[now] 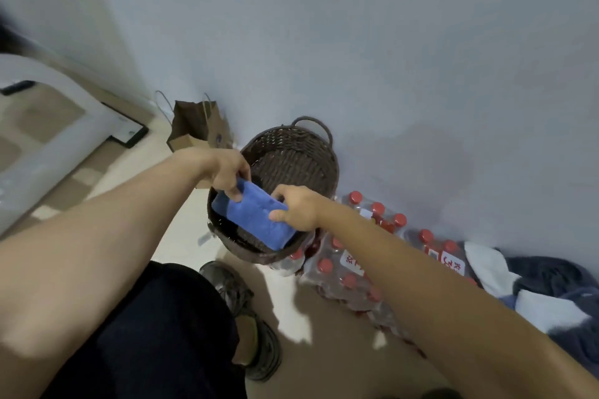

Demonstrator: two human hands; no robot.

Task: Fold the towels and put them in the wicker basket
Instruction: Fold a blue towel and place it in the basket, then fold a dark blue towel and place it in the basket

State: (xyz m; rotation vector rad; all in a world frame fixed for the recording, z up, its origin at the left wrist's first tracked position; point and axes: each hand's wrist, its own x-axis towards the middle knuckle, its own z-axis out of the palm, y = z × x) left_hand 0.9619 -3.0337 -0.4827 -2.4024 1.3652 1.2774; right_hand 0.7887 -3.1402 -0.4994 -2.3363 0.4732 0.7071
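Paper bag [194,126] by wall; bottle packs [363,256]; blanket [544,295].

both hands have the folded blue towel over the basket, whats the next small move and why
Probably lower it into the wicker basket and let go. The folded blue towel is held over the near rim, with the left hand pinching its far end and the right hand gripping the near end. The part of the basket interior that shows looks bare, so it could lie flat.
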